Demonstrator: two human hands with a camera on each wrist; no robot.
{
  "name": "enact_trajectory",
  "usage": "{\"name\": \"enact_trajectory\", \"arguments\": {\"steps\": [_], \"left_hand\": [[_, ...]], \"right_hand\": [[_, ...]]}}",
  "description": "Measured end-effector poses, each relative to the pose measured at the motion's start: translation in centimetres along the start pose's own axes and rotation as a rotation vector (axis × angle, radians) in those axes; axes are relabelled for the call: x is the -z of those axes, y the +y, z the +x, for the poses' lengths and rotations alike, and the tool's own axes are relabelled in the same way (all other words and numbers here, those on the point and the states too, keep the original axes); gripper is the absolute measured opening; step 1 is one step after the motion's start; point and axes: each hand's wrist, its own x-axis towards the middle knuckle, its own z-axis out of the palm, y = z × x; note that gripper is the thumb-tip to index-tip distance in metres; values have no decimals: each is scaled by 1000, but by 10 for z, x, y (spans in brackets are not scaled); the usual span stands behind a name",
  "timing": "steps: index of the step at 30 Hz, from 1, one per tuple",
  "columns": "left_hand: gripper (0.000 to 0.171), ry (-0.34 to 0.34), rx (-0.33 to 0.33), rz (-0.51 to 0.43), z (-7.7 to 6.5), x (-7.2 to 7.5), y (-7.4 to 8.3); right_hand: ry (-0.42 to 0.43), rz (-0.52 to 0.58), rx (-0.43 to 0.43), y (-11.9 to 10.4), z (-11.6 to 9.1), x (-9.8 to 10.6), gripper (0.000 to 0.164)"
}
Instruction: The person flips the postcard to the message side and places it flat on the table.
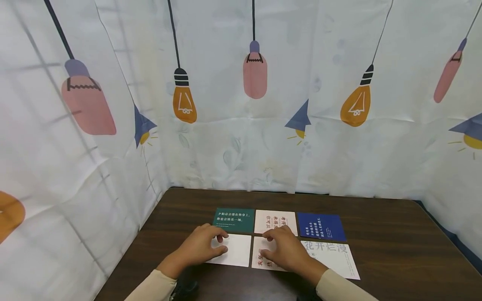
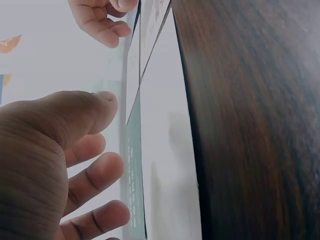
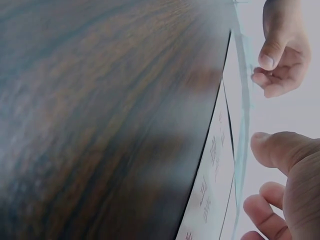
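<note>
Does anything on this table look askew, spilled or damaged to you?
Nothing stands out. The six cards lie flat in two neat rows on the table, with no spill or tear visible. The left hand and right hand hide parts of some.

Pale curtain point(image 1: 218, 54) with printed orange bulbs point(image 1: 185, 104) and blue lampshades point(image 1: 300, 116) behind a brown table point(image 1: 395, 238)

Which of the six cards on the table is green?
The far row's leftmost card; it alone is green, the others being one blue card and four whitish cards.
</note>
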Motion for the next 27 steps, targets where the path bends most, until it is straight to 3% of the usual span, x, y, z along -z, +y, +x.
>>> {"name": "enact_trajectory", "arguments": {"steps": [27], "left_hand": [[34,-9,-119,60,18,-16,14]], "right_hand": [[-14,-37,7,22,-15,18,50]]}}
